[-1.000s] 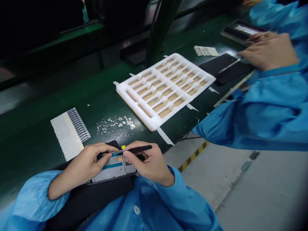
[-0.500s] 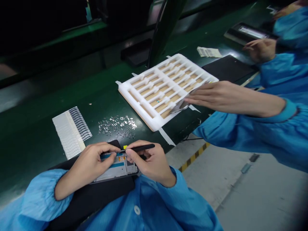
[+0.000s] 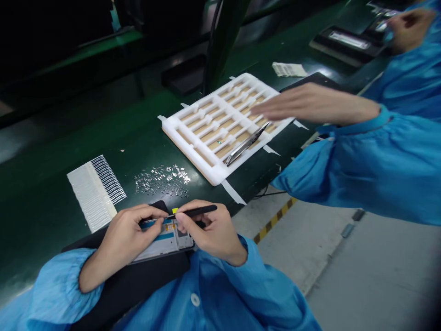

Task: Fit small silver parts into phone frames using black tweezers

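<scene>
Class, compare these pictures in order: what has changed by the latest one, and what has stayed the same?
A co-worker's hand has moved out over the white foam tray and let go of the metal tweezers, which now lie on it. The person's left hand and right hand stay on the opened phone, the right holding a black stylus.

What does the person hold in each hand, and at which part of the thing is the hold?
The left hand holds an opened phone by its edge. The right hand pinches a black pen-like tool along its shaft.

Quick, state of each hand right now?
Left hand: closed, holding the phone.
Right hand: closed, holding a thin black tool.
</scene>
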